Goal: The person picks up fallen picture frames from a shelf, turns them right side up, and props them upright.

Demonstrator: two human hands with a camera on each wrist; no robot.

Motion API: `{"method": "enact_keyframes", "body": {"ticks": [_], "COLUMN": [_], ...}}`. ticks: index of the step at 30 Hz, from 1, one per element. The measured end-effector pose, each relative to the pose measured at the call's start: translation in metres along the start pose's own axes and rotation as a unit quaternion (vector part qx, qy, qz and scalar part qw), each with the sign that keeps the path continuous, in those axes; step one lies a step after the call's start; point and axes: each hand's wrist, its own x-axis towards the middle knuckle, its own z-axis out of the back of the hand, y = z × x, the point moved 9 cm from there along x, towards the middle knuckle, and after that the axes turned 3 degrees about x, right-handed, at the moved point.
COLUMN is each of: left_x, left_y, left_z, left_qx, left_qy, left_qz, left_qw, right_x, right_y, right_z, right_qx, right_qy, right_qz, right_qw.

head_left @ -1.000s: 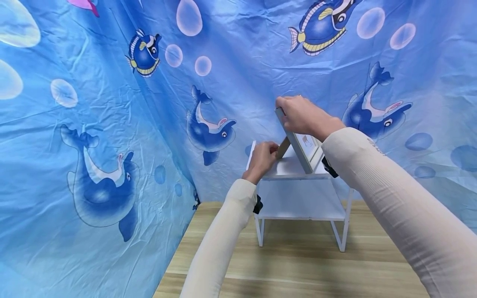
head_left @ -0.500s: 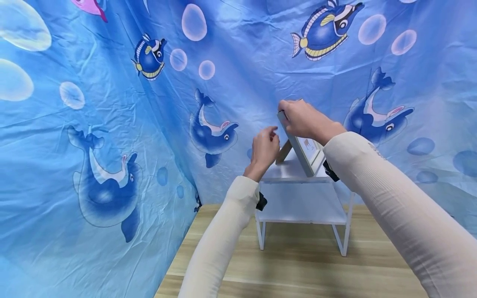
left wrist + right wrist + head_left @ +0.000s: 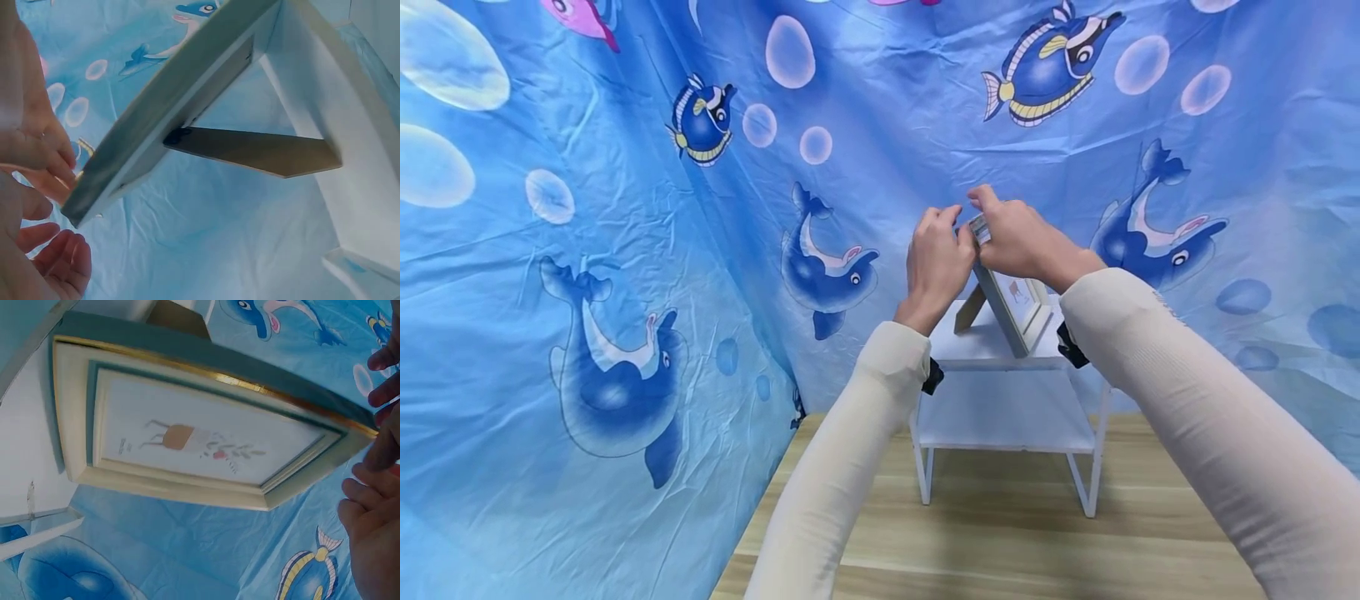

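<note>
Head view: left hand (image 3: 937, 257) and right hand (image 3: 1024, 240) at top end of rectangular grey-green and cream picture frame (image 3: 1018, 295), fingers loosely bent; can't tell if either grips. Frame's right of centre, tilted, flat brown strut (image 3: 970, 311) out behind, on white two-tier table (image 3: 1007, 408). Blue sea-print cloth (image 3: 910, 150) beyond.

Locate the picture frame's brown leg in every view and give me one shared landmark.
Head: brown leg right of centre, just left of the picture frame.
Left wrist: brown leg near the middle, extending rightward from the picture frame.
Right wrist: brown leg partly visible at the top edge, left of centre.
Shared landmark: the picture frame.
</note>
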Motion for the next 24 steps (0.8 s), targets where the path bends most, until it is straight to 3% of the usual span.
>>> {"method": "enact_keyframes", "body": {"ticks": [4, 7, 12, 18, 21, 24], "left_x": [0.007, 0.011, 0.011, 0.012, 0.013, 0.014], "left_y": [-0.009, -0.014, -0.021, -0.028, -0.032, -0.036], "left_z": [-0.005, -0.008, -0.015, -0.020, -0.020, -0.024], "left_qx": [0.045, 0.089, 0.143, 0.193, 0.214, 0.223], "left_qy": [0.026, 0.048, 0.087, 0.099, 0.095, 0.103], "left_qz": [0.005, 0.012, 0.024, 0.019, 0.011, 0.014], "left_qw": [0.9986, 0.9948, 0.9856, 0.9760, 0.9722, 0.9693], "right_x": [-0.008, -0.015, -0.033, -0.050, -0.059, -0.070], "right_y": [-0.017, -0.038, -0.080, -0.119, -0.132, -0.145], "right_z": [0.014, 0.017, 0.009, -0.009, -0.019, -0.032], "right_qx": [0.008, 0.026, 0.069, 0.135, 0.205, 0.291], "right_qy": [-0.024, -0.020, 0.003, 0.020, 0.028, 0.044], "right_qz": [-0.030, -0.090, -0.199, -0.252, -0.274, -0.306], "right_qw": [0.999, 0.995, 0.978, 0.958, 0.939, 0.905]}}
